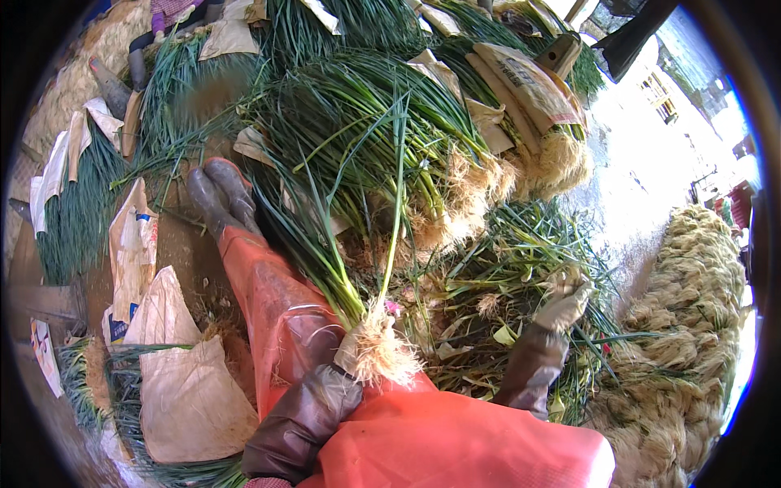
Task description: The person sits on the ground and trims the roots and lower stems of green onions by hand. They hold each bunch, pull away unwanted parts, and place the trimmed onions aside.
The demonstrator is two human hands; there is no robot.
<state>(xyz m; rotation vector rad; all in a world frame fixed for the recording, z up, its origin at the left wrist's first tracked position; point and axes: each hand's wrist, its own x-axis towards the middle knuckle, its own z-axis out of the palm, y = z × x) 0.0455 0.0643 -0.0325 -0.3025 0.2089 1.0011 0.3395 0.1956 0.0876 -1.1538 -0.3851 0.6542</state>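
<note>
A bundle of rooted green allium plants (348, 293), perhaps green garlic, is in my left hand (346, 355), which is gloved and low in front of my body. Its pale, stringy roots (384, 348) point toward me, and the long leaves fan out away from me. The fingers of that hand are partly hidden by the roots. My right hand (564, 303), in a dirty pale glove, is raised above a heap of loose leaves and trimmings (488, 323). Its fingers look apart, and I see nothing held in them.
A large pile of rooted plants (366, 134) lies ahead, with sacking (518, 79) over more bundles. Stacked bundles (677, 341) show their roots at right. Empty sacks (189, 396) lie at left. My boots (223, 195) extend forward beyond a red apron (451, 439). Another person (174, 12) sits far left.
</note>
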